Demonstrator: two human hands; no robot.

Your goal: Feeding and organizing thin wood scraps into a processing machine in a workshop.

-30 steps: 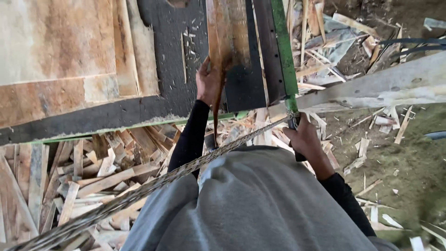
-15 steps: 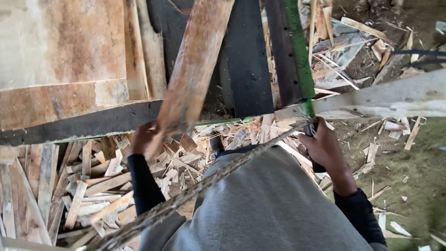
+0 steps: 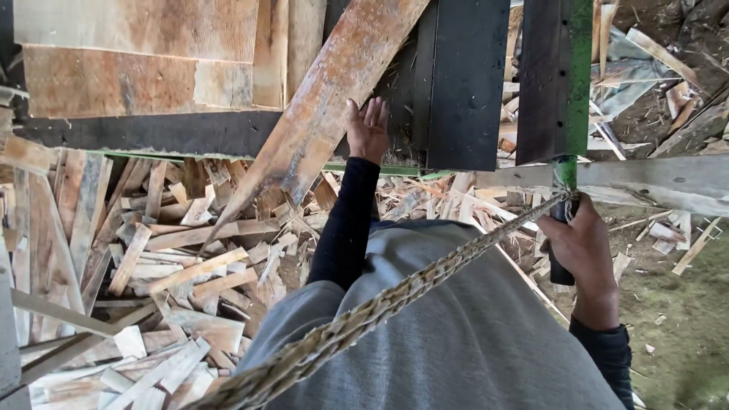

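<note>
Left hand (image 3: 367,129) open, fingers spread, flat beside long plank (image 3: 326,114) slanting across black table (image 3: 463,83). Right hand (image 3: 581,243) closed round dark handle (image 3: 562,266) where braided rope (image 3: 395,304) ties. Scrap pile (image 3: 152,258) below.

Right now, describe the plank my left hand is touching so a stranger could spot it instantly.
Start at the dark machine bed across the top. The long plank leans diagonally off its front edge over the scrap pile, with the left hand flat against its side. Unlike the short pale offcuts, it is long, broad and reddish-brown.
</note>
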